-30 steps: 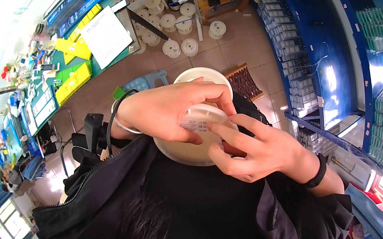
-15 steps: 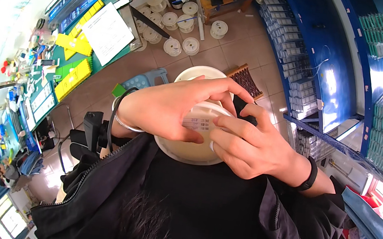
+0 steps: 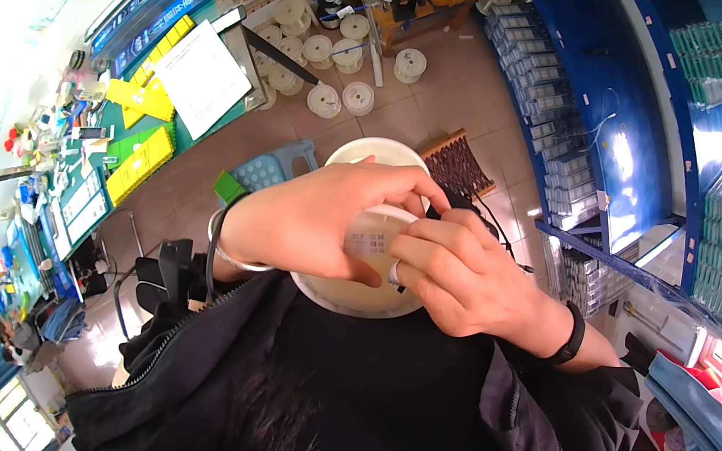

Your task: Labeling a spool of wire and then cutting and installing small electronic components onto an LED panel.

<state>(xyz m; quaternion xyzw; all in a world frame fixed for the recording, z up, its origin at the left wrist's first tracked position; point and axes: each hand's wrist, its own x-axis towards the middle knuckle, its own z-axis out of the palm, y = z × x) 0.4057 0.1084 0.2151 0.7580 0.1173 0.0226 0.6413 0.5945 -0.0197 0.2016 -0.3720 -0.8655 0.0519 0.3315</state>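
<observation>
Whitish spool (image 3: 357, 296), perhaps; round-rimmed

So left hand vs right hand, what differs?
Pose: the left hand arches with its thumb spread from the fingers; the right hand has its fingers curled close together. Wrist: the left hand wears a pale bangle, the right hand a black band. Shared: both are bare, over the pale round item.
</observation>
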